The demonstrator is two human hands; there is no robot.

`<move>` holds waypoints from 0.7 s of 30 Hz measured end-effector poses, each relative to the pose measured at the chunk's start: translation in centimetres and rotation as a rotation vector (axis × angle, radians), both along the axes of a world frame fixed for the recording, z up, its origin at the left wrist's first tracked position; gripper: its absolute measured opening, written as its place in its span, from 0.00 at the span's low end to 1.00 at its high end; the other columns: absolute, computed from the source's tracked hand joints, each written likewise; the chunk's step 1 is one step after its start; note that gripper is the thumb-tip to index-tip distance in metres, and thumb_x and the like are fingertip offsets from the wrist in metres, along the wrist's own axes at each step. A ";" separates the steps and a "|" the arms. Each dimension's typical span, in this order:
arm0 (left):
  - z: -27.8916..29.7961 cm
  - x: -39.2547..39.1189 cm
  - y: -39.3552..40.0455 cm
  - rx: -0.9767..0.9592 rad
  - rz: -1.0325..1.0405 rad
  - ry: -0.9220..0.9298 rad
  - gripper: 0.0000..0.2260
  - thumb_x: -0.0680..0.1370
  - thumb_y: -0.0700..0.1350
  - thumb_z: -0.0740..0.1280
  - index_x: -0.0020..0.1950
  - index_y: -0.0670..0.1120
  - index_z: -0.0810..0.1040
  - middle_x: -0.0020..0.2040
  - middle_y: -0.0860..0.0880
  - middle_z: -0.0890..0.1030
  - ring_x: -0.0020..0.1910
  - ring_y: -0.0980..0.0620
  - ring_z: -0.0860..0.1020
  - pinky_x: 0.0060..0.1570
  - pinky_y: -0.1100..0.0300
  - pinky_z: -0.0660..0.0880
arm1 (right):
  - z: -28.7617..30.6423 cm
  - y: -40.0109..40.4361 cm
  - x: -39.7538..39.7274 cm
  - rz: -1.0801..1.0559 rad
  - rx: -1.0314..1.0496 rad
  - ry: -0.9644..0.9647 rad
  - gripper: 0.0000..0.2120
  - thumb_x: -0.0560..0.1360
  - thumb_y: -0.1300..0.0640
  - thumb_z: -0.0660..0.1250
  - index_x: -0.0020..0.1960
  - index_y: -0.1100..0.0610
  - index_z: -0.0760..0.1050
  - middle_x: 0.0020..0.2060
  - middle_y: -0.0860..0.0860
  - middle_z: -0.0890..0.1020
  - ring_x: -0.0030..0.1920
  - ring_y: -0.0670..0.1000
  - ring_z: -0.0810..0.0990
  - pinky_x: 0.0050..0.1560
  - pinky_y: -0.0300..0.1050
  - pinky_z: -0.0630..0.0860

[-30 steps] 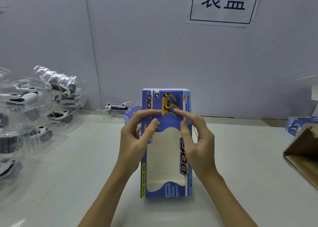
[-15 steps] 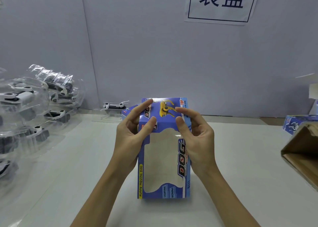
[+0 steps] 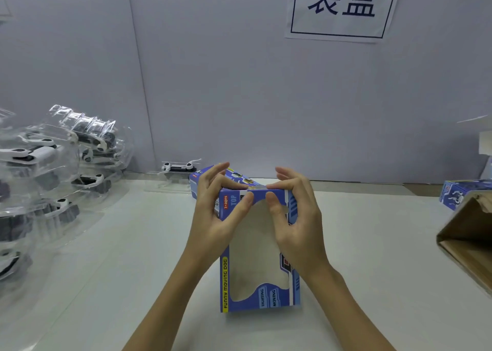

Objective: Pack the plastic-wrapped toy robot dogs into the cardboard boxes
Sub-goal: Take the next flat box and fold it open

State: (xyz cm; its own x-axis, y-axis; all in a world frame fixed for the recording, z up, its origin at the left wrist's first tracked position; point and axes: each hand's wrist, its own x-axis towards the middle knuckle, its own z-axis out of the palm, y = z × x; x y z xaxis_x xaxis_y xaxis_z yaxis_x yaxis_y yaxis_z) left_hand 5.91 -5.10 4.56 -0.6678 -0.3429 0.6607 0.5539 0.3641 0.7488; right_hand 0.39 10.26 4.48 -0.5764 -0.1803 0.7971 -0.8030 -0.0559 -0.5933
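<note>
Folded down since earlier: top flap of the window box (image 3: 259, 279). Left hand (image 3: 213, 217) and right hand (image 3: 295, 220) pinch its top edge; box erected, no toy dog visible inside.

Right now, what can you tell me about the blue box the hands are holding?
The blue box is printed cardboard with a big wavy window in its front; nothing shows inside. It stands upright on the white table. Yellow words on its edge read FUNNY MOVING DOG, and near the top it says TOP. The left hand and right hand pinch its top edge, thumbs on the front and fingers over the top.
</note>
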 end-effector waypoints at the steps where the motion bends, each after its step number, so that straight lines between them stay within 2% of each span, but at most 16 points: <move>1: -0.1 0.0 -0.1 0.009 -0.015 -0.013 0.15 0.77 0.58 0.71 0.60 0.53 0.80 0.72 0.59 0.71 0.77 0.52 0.68 0.67 0.50 0.76 | -0.1 0.1 0.0 -0.025 -0.010 0.027 0.10 0.81 0.54 0.68 0.62 0.53 0.76 0.68 0.49 0.75 0.73 0.52 0.73 0.57 0.43 0.82; 3: 0.1 0.2 0.0 0.076 -0.083 -0.078 0.23 0.76 0.62 0.70 0.69 0.57 0.74 0.71 0.57 0.74 0.72 0.50 0.74 0.66 0.44 0.77 | -0.4 0.1 -0.1 -0.083 -0.043 0.050 0.09 0.82 0.58 0.67 0.62 0.57 0.76 0.69 0.52 0.74 0.74 0.54 0.72 0.60 0.53 0.82; 6: 0.2 0.0 0.3 0.187 -0.100 -0.106 0.35 0.70 0.61 0.77 0.74 0.59 0.68 0.61 0.56 0.82 0.57 0.48 0.84 0.50 0.55 0.83 | -0.3 0.1 -0.3 -0.172 -0.072 -0.005 0.09 0.83 0.61 0.67 0.62 0.52 0.75 0.73 0.53 0.70 0.78 0.52 0.66 0.65 0.61 0.79; 7: 0.1 0.0 0.5 0.161 -0.039 -0.072 0.38 0.68 0.62 0.77 0.75 0.58 0.68 0.60 0.57 0.83 0.57 0.51 0.84 0.49 0.58 0.83 | -0.3 0.1 -0.5 -0.221 -0.051 -0.010 0.09 0.84 0.60 0.66 0.62 0.50 0.76 0.74 0.53 0.69 0.78 0.50 0.66 0.66 0.60 0.78; 9: -0.2 0.0 0.7 0.024 0.103 -0.003 0.43 0.67 0.65 0.78 0.78 0.54 0.67 0.62 0.58 0.82 0.61 0.53 0.82 0.54 0.60 0.81 | -0.2 0.3 -0.6 -0.301 0.016 0.037 0.10 0.85 0.54 0.64 0.65 0.52 0.78 0.73 0.53 0.72 0.76 0.48 0.70 0.67 0.57 0.76; 10: -0.3 0.0 0.6 -0.045 0.142 0.027 0.42 0.70 0.66 0.76 0.78 0.52 0.68 0.63 0.57 0.81 0.61 0.53 0.82 0.56 0.61 0.80 | -0.2 0.2 -0.6 -0.263 0.039 0.039 0.14 0.85 0.50 0.63 0.68 0.53 0.77 0.72 0.52 0.73 0.75 0.49 0.71 0.69 0.57 0.75; 12: -0.4 0.3 0.3 -0.075 0.100 0.069 0.31 0.78 0.68 0.67 0.73 0.49 0.77 0.59 0.59 0.84 0.56 0.53 0.83 0.51 0.58 0.81 | -0.1 0.0 -0.3 -0.035 0.025 -0.110 0.27 0.81 0.39 0.63 0.76 0.50 0.70 0.75 0.46 0.72 0.77 0.51 0.70 0.71 0.58 0.75; 14: -0.4 0.1 0.0 -0.072 0.035 0.083 0.23 0.82 0.63 0.65 0.65 0.47 0.83 0.58 0.56 0.85 0.57 0.50 0.84 0.49 0.49 0.82 | 0.0 -0.2 -0.1 0.190 -0.032 -0.268 0.36 0.74 0.28 0.66 0.78 0.41 0.64 0.75 0.37 0.71 0.75 0.52 0.72 0.63 0.54 0.81; 15: -0.3 0.0 -0.1 -0.097 0.045 0.081 0.19 0.82 0.58 0.68 0.65 0.47 0.82 0.60 0.55 0.84 0.60 0.49 0.82 0.52 0.48 0.82 | 0.2 -0.1 0.0 0.214 -0.040 -0.304 0.36 0.71 0.26 0.67 0.76 0.37 0.65 0.73 0.35 0.73 0.73 0.52 0.76 0.57 0.49 0.84; 16: -0.2 -0.2 -0.3 -0.117 0.046 0.060 0.18 0.80 0.53 0.70 0.69 0.48 0.80 0.64 0.55 0.82 0.64 0.51 0.81 0.55 0.52 0.82 | 0.3 0.1 0.0 0.226 -0.048 -0.335 0.34 0.70 0.25 0.69 0.72 0.33 0.68 0.69 0.36 0.77 0.67 0.51 0.81 0.50 0.46 0.85; 17: -0.1 -0.3 -0.3 -0.097 0.036 0.017 0.24 0.78 0.52 0.72 0.73 0.52 0.75 0.67 0.58 0.80 0.66 0.54 0.79 0.57 0.58 0.81 | 0.4 0.3 -0.1 0.239 -0.072 -0.382 0.29 0.69 0.25 0.69 0.68 0.31 0.72 0.63 0.39 0.82 0.61 0.52 0.85 0.45 0.45 0.85; 19: -0.1 -0.3 -0.7 0.104 -0.099 -0.138 0.35 0.74 0.55 0.75 0.78 0.64 0.64 0.69 0.62 0.77 0.66 0.57 0.80 0.54 0.61 0.82 | 0.3 0.8 -0.6 0.314 -0.141 -0.468 0.22 0.74 0.31 0.69 0.64 0.39 0.77 0.56 0.48 0.86 0.53 0.58 0.88 0.42 0.47 0.85; 20: 0.0 -0.2 -0.9 0.195 -0.195 -0.239 0.36 0.71 0.57 0.76 0.76 0.69 0.63 0.69 0.59 0.78 0.63 0.54 0.82 0.52 0.58 0.83 | 0.4 0.9 -0.7 0.347 -0.174 -0.492 0.19 0.76 0.35 0.68 0.63 0.43 0.78 0.55 0.50 0.86 0.53 0.60 0.88 0.43 0.50 0.86; 21: -0.1 -0.2 -1.1 0.228 -0.271 -0.305 0.33 0.70 0.58 0.76 0.72 0.72 0.67 0.68 0.53 0.81 0.59 0.51 0.85 0.48 0.58 0.84 | 0.4 1.0 -0.8 0.362 -0.201 -0.506 0.17 0.78 0.38 0.67 0.62 0.46 0.78 0.55 0.51 0.86 0.54 0.61 0.87 0.45 0.51 0.86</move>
State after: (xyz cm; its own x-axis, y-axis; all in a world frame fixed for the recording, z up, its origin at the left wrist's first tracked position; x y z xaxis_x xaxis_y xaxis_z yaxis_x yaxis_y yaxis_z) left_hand 5.74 -6.20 4.46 -0.9053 -0.2429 0.3484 0.3485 0.0441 0.9363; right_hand -0.42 11.22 4.84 -0.8200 -0.3093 0.4816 -0.3368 -0.4196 -0.8429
